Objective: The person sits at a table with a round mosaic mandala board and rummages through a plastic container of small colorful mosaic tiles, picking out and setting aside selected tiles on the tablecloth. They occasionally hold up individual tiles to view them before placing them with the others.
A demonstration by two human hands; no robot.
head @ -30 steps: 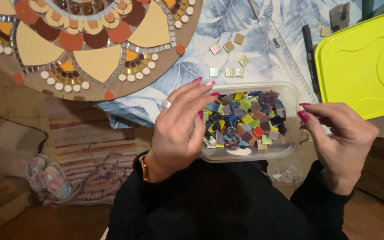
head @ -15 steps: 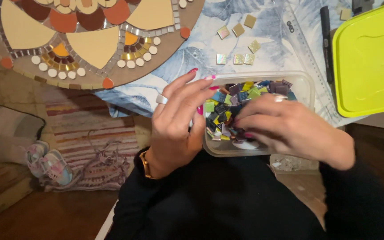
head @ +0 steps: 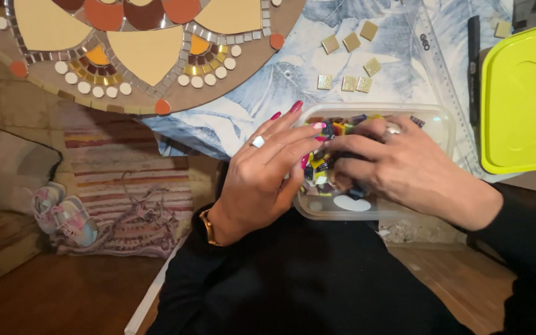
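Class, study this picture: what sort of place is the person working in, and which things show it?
Probably a home craft table for mosaic work. A round brown mosaic panel lies half-filled, a clear plastic tub of small coloured tiles sits under both hands, and a striped woven rug with small shoes covers the floor.

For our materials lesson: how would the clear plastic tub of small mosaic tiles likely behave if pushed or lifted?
The clear tub overhangs the table edge, so a push might tip it. Its thin walls probably flex. It is packed with small coloured tiles, so it is likely heavy for its size. The left hand steadies it; the right hand digs inside.
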